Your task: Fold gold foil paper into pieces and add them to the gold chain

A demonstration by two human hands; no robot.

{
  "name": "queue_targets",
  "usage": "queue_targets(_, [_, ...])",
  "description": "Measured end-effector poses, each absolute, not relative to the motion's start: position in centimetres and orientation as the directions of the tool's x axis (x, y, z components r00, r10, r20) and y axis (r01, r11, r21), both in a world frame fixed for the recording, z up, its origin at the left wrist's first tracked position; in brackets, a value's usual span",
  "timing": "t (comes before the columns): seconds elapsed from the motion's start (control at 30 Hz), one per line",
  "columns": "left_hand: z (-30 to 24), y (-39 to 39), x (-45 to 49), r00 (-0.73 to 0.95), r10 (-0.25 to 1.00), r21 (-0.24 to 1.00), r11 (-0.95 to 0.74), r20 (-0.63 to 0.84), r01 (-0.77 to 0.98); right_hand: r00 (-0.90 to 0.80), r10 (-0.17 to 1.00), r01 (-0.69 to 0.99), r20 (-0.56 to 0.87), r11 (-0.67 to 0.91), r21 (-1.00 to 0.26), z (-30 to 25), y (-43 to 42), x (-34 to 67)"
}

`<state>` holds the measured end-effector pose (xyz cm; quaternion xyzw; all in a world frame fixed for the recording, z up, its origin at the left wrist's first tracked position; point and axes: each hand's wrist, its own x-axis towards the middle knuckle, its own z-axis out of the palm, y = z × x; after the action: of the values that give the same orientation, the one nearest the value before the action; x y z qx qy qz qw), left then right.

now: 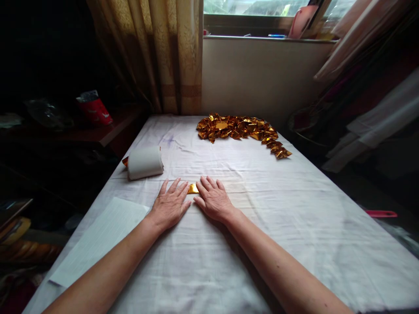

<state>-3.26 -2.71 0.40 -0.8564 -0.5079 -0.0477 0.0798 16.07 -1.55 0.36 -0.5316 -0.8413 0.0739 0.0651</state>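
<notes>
A narrow strip of shiny gold foil paper (193, 189) lies flat on the white cloth (209, 253). My left hand (170, 204) rests palm down over its left end, fingers spread. Over the right end lies my right hand (214, 198), also flat with the fingers stretched out. Only the middle of the strip shows between the hands; both its ends are hidden. Beyond my left hand sits a curled stack of white-backed paper (145, 162), with gold showing at its edge. Farther back a chain of folded gold foil pieces (237, 127) lies in a curve.
A sheet of lined paper (101, 237) lies under my left forearm's side of the table. Left of the table, a dark shelf (111, 131) carries a red container (94, 109). A curtain (176, 56) and window are behind; clothes (382, 117) hang at the right.
</notes>
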Motion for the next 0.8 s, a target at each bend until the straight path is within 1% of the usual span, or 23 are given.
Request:
queue_targets(0.27, [0.2,-2.7,-3.2,0.477,0.865,-0.083,-0.470,0.158,0.879,-0.399,0.916,0.902,0.043,0.401,-0.159,0.2,-2.6,17.5])
queue_targets(0.37, [0.1,-2.7,-3.3,0.469,0.871,-0.062,-0.465,0.146,0.883,-0.474,0.877,0.863,0.073,0.479,-0.159,0.4,-2.7,16.9])
queue_targets(0.43, [0.1,-2.7,-3.3,0.461,0.876,-0.046,-0.459,0.145,0.887,-0.530,0.845,0.830,0.068,0.534,-0.161,0.5,-2.8,16.4])
queue_targets(0.5, [0.1,-2.7,-3.3,0.455,0.879,-0.037,-0.455,0.143,0.890,-0.547,0.835,0.820,0.063,0.549,-0.160,0.6,-2.8,16.2])
queue_targets(0.63, [0.1,-2.8,-3.3,0.451,0.882,-0.029,-0.452,0.139,0.892,-0.538,0.840,0.828,0.071,0.542,-0.140,0.6,-2.9,17.1])
queue_targets(0.8, [0.1,-2.8,-3.5,0.450,0.885,-0.020,-0.451,0.122,0.892,-0.471,0.882,0.872,0.033,0.471,-0.131,0.7,-3.3,19.3])
